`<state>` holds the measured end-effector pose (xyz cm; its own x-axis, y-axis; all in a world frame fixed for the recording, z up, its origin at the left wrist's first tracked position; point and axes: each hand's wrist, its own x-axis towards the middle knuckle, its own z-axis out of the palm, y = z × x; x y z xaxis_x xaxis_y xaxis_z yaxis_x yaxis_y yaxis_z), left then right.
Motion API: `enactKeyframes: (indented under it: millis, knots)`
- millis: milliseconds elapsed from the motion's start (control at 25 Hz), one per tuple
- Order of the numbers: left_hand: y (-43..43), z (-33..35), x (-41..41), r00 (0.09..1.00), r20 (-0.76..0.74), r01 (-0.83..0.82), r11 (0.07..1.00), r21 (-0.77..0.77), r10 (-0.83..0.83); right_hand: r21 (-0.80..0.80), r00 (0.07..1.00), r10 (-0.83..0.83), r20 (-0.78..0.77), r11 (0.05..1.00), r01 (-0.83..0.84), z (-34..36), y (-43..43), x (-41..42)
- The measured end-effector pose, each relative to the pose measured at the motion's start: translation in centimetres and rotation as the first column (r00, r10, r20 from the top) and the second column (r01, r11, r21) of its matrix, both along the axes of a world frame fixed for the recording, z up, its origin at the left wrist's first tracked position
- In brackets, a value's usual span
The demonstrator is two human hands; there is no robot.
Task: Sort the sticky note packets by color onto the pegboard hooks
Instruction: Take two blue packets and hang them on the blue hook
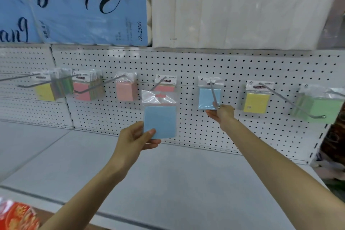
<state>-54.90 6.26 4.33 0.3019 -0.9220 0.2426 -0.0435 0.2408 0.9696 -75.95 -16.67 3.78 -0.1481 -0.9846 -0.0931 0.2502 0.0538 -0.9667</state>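
My left hand (135, 139) pinches the lower corner of a blue sticky note packet (160, 117), held upright in front of the white pegboard (186, 65). Behind it a pink packet (165, 85) hangs on a hook. My right hand (222, 114) grips the tip of the hook (214, 95) that carries another blue packet (209, 97). Further right hang a yellow packet (256, 101) and green packets (321, 107). To the left hang pink packets (126, 89), a pink-fronted bunch (84, 89) and a yellow-fronted mixed bunch (46, 89).
A grey shelf (168, 173) runs below the pegboard. On top stand blue tissue packs (84, 7) and a white wrapped pack (242, 15). A red printed item (16, 216) lies at the lower left corner. Long hooks stick out toward me.
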Motion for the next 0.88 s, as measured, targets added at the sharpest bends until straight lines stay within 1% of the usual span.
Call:
enactKeyframes:
  millis: [440,600,680,760,840,880]
  knots:
    - [0.0,-1.0,0.3,0.998,0.040,0.047,0.999,0.015,-0.047,-0.022,1.000,-0.004,0.028,1.000,0.005,-1.8,-1.8,0.0]
    - [-0.2,-1.2,0.1,0.995,0.051,0.086,0.996,0.027,-0.087,0.035,1.000,0.007,0.018,0.999,-0.008,-2.3,-0.3,-0.7]
    - [-0.2,-1.3,0.0,0.993,0.037,0.108,0.994,0.033,-0.109,0.094,0.997,0.082,-0.008,0.992,-0.081,-2.8,1.8,-1.2]
    - [0.0,-1.5,-0.2,0.989,0.023,0.145,0.989,0.037,-0.146,0.141,0.969,0.240,-0.063,0.963,-0.229,-3.3,5.6,-1.4]
    - [0.2,-1.7,-0.6,0.983,0.015,0.181,0.983,0.036,-0.181,0.143,0.897,0.415,-0.151,0.907,-0.396,-3.2,10.2,-1.6]
    - [0.4,-1.8,-0.8,0.980,0.012,0.200,0.979,0.034,-0.200,0.109,0.862,0.472,-0.182,0.881,-0.460,-2.9,12.4,-1.6]
